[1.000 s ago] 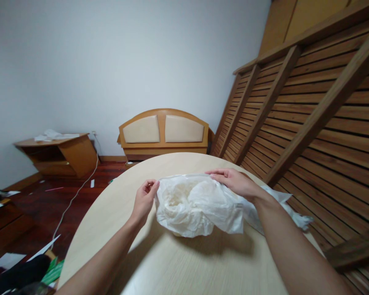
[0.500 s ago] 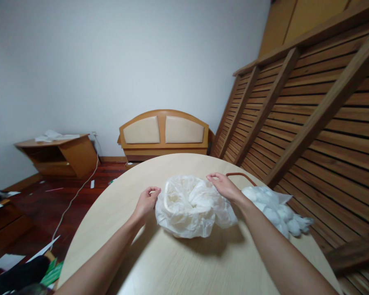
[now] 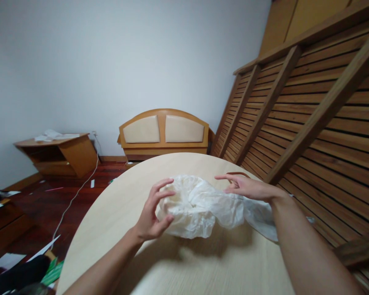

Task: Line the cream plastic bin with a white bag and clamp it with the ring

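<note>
A crumpled, translucent white plastic bag [image 3: 192,209] lies bunched on the round pale wooden table [image 3: 135,180], wrapped around something I cannot make out. At the bag's left side, my left hand [image 3: 156,211] has its fingers spread and curved; whether they touch the plastic is unclear. Over the right part of the bag is my right hand [image 3: 242,186], index finger stretched out to the left and thumb apart from it. More whitish plastic [image 3: 260,215] lies under and beside my right wrist, partly covered by the forearm.
A brown curved rod [image 3: 238,173] shows behind my right hand. Wooden slatted panels [image 3: 295,139] lean along the right. A headboard [image 3: 164,129] stands beyond the table. To the left are a low cabinet [image 3: 76,153], a white cable [image 3: 75,196] and papers [image 3: 9,262] on the floor.
My left hand has opened and come over the bag's left side. My right hand has moved right, its fingers now apart. The bag's right part stretches further right.
</note>
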`<state>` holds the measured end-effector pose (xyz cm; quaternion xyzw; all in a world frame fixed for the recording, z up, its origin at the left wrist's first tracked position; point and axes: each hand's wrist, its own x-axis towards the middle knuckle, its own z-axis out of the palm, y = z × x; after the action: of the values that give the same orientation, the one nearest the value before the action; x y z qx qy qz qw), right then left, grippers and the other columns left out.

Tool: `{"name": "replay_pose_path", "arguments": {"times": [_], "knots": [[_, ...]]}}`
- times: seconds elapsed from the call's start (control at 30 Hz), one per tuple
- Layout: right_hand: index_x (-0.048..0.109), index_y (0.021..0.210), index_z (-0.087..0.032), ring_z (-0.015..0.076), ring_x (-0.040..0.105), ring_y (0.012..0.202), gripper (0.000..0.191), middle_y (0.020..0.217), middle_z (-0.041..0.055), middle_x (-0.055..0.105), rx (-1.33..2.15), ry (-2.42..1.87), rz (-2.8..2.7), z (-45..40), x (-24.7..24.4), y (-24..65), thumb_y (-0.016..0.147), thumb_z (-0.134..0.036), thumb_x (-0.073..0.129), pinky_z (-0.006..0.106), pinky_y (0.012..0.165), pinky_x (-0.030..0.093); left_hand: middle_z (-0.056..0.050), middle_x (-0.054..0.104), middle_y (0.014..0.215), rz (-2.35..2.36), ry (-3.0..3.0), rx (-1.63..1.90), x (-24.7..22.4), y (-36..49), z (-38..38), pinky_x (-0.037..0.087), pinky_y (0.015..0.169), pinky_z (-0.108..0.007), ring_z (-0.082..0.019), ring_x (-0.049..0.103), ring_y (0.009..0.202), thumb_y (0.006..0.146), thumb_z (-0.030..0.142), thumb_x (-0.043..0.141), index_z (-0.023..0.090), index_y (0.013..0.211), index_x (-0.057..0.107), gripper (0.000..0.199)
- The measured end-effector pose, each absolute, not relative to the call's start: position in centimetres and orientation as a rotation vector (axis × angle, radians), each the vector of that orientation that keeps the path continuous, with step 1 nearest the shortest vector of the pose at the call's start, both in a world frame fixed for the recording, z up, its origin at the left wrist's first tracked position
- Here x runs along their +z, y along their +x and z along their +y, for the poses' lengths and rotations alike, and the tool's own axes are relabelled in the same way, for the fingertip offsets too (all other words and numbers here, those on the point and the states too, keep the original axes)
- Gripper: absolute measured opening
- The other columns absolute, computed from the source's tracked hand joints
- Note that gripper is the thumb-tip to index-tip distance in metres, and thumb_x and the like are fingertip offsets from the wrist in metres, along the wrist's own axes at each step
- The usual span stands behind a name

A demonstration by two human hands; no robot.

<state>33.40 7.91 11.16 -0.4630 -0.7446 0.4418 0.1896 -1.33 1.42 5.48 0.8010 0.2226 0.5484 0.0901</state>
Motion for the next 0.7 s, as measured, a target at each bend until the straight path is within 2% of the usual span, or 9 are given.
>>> {"name": "replay_pose_path", "arguments": {"times": [0.13, 0.23, 0.33, 0.43, 0.5, 0.57, 0.7], "knots": [[0.057, 0.135, -0.017, 0.01, 0.046, 0.053, 0.068, 0.065, -0.005, 0.057, 1.214, -1.308, -1.935, 8.8, 10.6, 32.9, 0.079, -0.053, 0.074, 0.022, 0.047, 0.029, -0.012, 0.066, 0.118, 0.582, 2.644, 1.56, 6.0, -0.5, 0.4, 0.047, 0.103, -0.048, -0.028, 0.057, 0.12, 0.091, 0.025, 0.064, 0.022, 0.108, 0.063, 0.018], [0.062, 0.121, -0.016, 0.0113, 0.05, 0.054, 0.057, 0.072, 0.0001, 0.064, 1.073, -1.364, -1.699, 9.8, 9.7, 31.9, 0.081, -0.055, 0.071, 0.023, 0.046, 0.032, -0.007, 0.071, 0.098, 0.578, 2.687, 1.603, 5.9, -0.2, 0.7, 0.051, 0.098, -0.042, -0.022, 0.064, 0.105, 0.088, 0.011, 0.063, 0.022, 0.102, 0.062, 0.019], [0.063, 0.111, -0.017, 0.0153, 0.057, 0.061, 0.048, 0.077, 0.0052, 0.068, 0.916, -1.37, -1.58, 10.7, 8.9, 31.0, 0.08, -0.054, 0.07, 0.026, 0.052, 0.042, -0.004, 0.073, 0.089, 0.654, 2.675, 1.669, 5.6, -0.3, 1.2, 0.05, 0.101, -0.043, -0.021, 0.067, 0.1, 0.089, 0.012, 0.065, 0.022, 0.102, 0.062, 0.016], [0.067, 0.103, -0.018, 0.0199, 0.064, 0.08, 0.041, 0.094, 0.0105, 0.071, 0.82, -1.337, -1.593, 10.6, 9.2, 30.5, 0.08, -0.051, 0.071, 0.031, 0.067, 0.051, -0.004, 0.074, 0.085, 0.75, 2.622, 1.719, 5.2, -0.5, 1.7, 0.051, 0.1, -0.045, -0.022, 0.069, 0.096, 0.09, 0.017, 0.065, 0.023, 0.098, 0.064, 0.009], [0.071, 0.102, -0.018, 0.0216, 0.065, 0.087, 0.04, 0.101, 0.0108, 0.071, 0.765, -1.309, -1.718, 9.6, 10.3, 30.5, 0.082, -0.052, 0.069, 0.033, 0.075, 0.052, -0.004, 0.074, 0.085, 0.779, 2.602, 1.728, 5.1, -0.6, 1.9, 0.052, 0.099, -0.046, -0.022, 0.069, 0.096, 0.091, 0.018, 0.065, 0.023, 0.096, 0.065, 0.007], [0.073, 0.108, -0.019, 0.0222, 0.065, 0.086, 0.044, 0.1, 0.0093, 0.073, 0.758, -1.27, -1.936, 8.2, 11.6, 30.5, 0.084, -0.056, 0.066, 0.035, 0.077, 0.051, -0.004, 0.074, 0.086, 0.78, 2.599, 1.734, 5.1, -0.7, 2.0, 0.053, 0.099, -0.045, -0.022, 0.069, 0.097, 0.09, 0.017, 0.065, 0.023, 0.097, 0.065, 0.009], [0.074, 0.114, -0.023, 0.0239, 0.065, 0.093, 0.047, 0.109, 0.0084, 0.073, 0.793, -1.158, -2.269, 5.7, 13.6, 30.1, 0.076, -0.051, 0.078, 0.035, 0.082, 0.05, -0.005, 0.074, 0.088, 0.767, 2.598, 1.728, 5.3, -0.9, 2.1, 0.054, 0.096, -0.043, -0.022, 0.069, 0.099, 0.089, 0.013, 0.066, 0.022, 0.1, 0.064, 0.014]]}}
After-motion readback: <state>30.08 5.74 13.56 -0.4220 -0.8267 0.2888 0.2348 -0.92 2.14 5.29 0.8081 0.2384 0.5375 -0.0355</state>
